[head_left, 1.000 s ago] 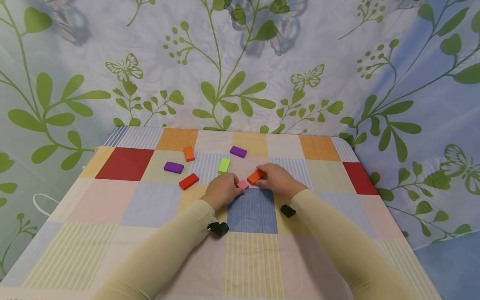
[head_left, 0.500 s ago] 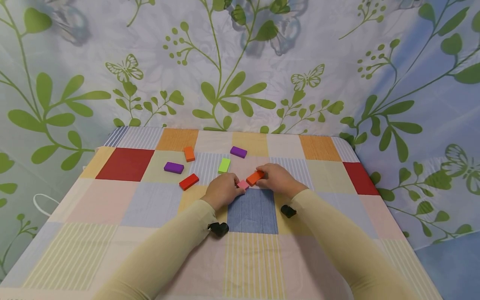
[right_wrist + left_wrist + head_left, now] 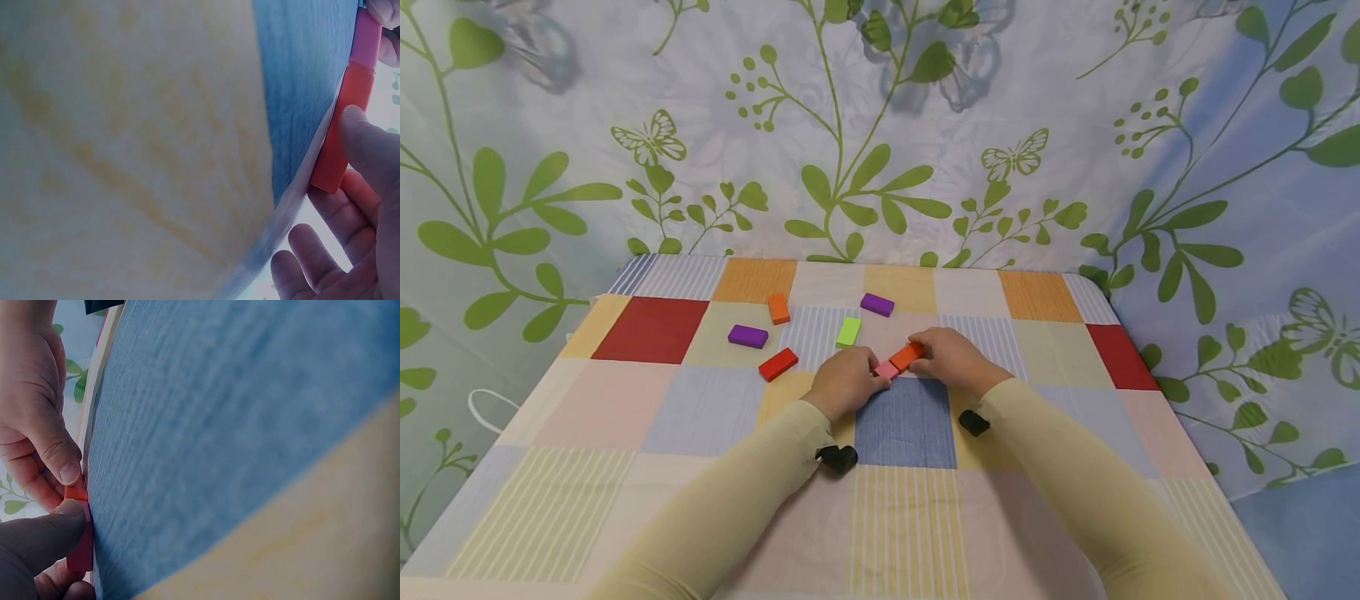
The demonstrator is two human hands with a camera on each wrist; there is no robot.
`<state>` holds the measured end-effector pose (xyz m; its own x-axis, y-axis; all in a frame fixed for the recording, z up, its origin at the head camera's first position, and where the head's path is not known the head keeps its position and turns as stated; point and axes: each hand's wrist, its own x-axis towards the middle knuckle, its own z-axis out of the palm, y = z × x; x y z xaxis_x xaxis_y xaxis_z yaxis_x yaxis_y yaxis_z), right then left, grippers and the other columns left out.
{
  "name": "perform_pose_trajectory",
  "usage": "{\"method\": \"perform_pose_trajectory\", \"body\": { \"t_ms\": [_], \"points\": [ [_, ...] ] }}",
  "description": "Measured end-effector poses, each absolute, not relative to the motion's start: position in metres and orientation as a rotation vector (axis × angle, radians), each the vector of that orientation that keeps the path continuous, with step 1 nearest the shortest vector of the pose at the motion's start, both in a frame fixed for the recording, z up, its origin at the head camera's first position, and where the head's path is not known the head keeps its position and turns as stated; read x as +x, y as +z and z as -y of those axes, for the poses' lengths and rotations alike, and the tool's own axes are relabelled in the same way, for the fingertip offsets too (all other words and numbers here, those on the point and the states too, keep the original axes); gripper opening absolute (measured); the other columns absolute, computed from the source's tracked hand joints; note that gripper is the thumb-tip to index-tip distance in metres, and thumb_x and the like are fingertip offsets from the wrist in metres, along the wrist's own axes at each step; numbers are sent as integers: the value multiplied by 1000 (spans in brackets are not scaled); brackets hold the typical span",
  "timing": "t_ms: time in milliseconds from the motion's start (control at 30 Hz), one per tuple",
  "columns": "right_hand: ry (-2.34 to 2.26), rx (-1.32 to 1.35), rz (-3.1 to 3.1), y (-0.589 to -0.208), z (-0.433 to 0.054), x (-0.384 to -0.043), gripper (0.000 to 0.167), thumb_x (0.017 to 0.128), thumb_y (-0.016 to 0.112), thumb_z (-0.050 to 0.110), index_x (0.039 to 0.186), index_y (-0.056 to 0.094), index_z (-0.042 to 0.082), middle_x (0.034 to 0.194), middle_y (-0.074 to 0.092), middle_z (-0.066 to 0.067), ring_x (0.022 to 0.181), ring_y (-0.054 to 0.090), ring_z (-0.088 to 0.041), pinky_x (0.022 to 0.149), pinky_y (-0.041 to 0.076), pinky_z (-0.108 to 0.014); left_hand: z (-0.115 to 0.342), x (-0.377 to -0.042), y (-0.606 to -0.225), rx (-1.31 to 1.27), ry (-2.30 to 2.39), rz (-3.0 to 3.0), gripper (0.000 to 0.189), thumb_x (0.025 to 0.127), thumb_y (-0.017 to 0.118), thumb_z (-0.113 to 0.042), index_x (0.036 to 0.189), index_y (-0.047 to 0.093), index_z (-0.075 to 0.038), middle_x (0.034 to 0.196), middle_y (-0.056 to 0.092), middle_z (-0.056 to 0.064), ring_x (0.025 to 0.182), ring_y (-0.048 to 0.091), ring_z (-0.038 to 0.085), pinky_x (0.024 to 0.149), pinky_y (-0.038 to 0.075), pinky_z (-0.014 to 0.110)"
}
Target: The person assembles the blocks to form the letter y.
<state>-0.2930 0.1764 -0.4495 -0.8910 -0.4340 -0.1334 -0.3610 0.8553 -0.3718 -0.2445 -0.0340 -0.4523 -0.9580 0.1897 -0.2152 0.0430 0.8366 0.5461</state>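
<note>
My left hand (image 3: pixel 847 382) pinches a pink block (image 3: pixel 886 370) between thumb and fingers, low on the tablecloth; part of the block is hidden by the fingers. My right hand (image 3: pixel 957 360) grips an orange-red block (image 3: pixel 906 357) by its sides. The two blocks meet end to end, the orange one lying up and to the right of the pink one. In the right wrist view the pink block (image 3: pixel 366 39) touches the end of the orange block (image 3: pixel 337 137). The left wrist view shows both thumbs close together over the pink block (image 3: pixel 80 547).
Beyond the hands lie a green block (image 3: pixel 848 332) and a purple block (image 3: pixel 877 304). To the left are a red block (image 3: pixel 777 364), another purple block (image 3: pixel 748 336) and an orange block (image 3: pixel 778 308). A patchwork cloth (image 3: pixel 700 500) covers the table; a patterned curtain (image 3: pixel 880 125) hangs behind.
My right hand has slid the orange block slightly left and down, closing the small gap to the pink block. The left hand has stayed in place on the pink block.
</note>
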Motion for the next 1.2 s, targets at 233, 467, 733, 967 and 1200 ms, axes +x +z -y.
{"method": "perform_pose_trajectory", "body": {
  "t_ms": [233, 467, 733, 967, 1200],
  "points": [
    [-497, -603, -2811, -453, -176, -295, 56, 97, 78, 26, 146, 62, 6, 133, 71, -12, 121, 64, -29, 114, 49, -49, 34, -244, -453, 185, 802, -2762, 31, 94, 80, -38, 108, 73, -11, 92, 68, 2, 79, 61, 21, 74, 52, 32],
    [-513, -601, -2816, -453, -176, -295, 55, 96, 78, 25, 146, 63, 7, 134, 71, -12, 123, 65, -29, 114, 49, -48, 34, -245, -453, 185, 807, -2761, 31, 94, 80, -38, 108, 73, -11, 91, 68, 1, 79, 61, 22, 74, 51, 32],
    [-534, -587, -2809, -451, -176, -294, 55, 97, 78, 24, 146, 62, 7, 137, 70, -13, 126, 64, -31, 116, 48, -49, 34, -246, -454, 187, 794, -2768, 31, 94, 80, -38, 108, 74, -11, 92, 68, 1, 79, 61, 21, 75, 51, 32],
    [-552, -554, -2791, -450, -177, -293, 55, 97, 77, 25, 148, 61, 8, 140, 68, -14, 127, 62, -31, 116, 47, -49, 34, -245, -453, 189, 791, -2769, 32, 94, 80, -38, 109, 74, -11, 94, 69, 1, 80, 62, 21, 75, 52, 32],
    [-579, -553, -2777, -449, -177, -292, 56, 97, 78, 26, 147, 61, 8, 141, 68, -13, 129, 62, -31, 117, 46, -51, 34, -245, -453, 179, 797, -2757, 33, 94, 80, -38, 110, 74, -10, 95, 69, 2, 81, 62, 22, 76, 53, 33]
  ]
}}
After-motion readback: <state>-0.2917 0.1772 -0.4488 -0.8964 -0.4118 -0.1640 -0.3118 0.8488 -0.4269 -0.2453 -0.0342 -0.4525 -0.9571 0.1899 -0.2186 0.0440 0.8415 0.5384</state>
